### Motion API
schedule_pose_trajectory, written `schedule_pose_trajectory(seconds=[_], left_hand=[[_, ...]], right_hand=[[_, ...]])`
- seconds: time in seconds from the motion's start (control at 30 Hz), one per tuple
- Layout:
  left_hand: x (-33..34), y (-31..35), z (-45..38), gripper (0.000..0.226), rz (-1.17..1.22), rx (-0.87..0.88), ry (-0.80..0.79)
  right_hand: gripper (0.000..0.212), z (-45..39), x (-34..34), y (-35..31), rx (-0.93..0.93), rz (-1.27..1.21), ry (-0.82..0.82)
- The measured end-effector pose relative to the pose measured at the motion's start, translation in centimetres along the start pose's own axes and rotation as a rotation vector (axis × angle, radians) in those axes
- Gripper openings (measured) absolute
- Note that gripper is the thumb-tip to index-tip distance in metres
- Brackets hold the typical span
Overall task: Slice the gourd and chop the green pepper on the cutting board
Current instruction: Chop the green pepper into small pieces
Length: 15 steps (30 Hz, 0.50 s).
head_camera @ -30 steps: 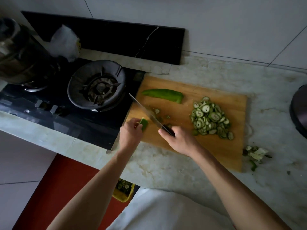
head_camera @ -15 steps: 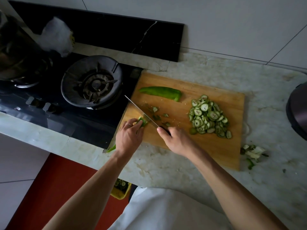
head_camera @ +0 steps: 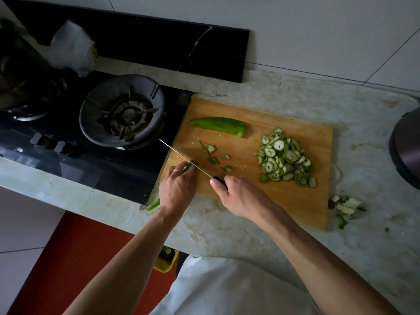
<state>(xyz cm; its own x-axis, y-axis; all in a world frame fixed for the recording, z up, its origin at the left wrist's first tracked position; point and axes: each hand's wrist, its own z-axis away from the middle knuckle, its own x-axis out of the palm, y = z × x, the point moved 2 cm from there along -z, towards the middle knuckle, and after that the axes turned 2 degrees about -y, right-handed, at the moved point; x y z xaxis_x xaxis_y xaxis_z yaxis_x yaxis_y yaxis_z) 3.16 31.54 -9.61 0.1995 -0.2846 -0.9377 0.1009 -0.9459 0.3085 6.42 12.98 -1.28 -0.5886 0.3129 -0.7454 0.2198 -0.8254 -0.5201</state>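
Note:
A wooden cutting board [head_camera: 295,201] lies on the marble counter. On its right side sits a pile of gourd slices [head_camera: 284,158]. A green pepper half [head_camera: 219,125] lies at the board's far left. My left hand [head_camera: 176,189] holds down a small green pepper piece [head_camera: 190,166] at the board's near left edge, fingers curled on it. My right hand [head_camera: 241,196] grips the handle of a knife [head_camera: 179,153], whose thin blade crosses the pepper piece. A few chopped pepper bits [head_camera: 214,155] lie beside the blade.
A black gas stove with a burner [head_camera: 122,112] adjoins the board's left edge. A pot [head_camera: 16,71] stands at far left. Vegetable scraps [head_camera: 345,205] lie right of the board. A dark round appliance [head_camera: 406,146] is at the right edge. A pepper strip [head_camera: 154,204] lies by my left wrist.
The blade has come down onto the pepper piece under my left hand, and more small chopped bits now lie on the board. A pepper strip has appeared at the counter by my left wrist.

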Motion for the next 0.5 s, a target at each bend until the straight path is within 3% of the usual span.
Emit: schedule_pose_trajectory(seconds=[0.33,0.5], left_hand=[[0.3,-0.2,0.2,0.024,0.035,0.032,0.031],[0.0,0.2,0.2,0.027,0.048,0.006,0.02]], right_hand=[[0.049,-1.4,1.4,-1.1,-0.054,0.125,0.048],[0.048,-0.9,1.7,0.0,-0.047,0.053,0.037]])
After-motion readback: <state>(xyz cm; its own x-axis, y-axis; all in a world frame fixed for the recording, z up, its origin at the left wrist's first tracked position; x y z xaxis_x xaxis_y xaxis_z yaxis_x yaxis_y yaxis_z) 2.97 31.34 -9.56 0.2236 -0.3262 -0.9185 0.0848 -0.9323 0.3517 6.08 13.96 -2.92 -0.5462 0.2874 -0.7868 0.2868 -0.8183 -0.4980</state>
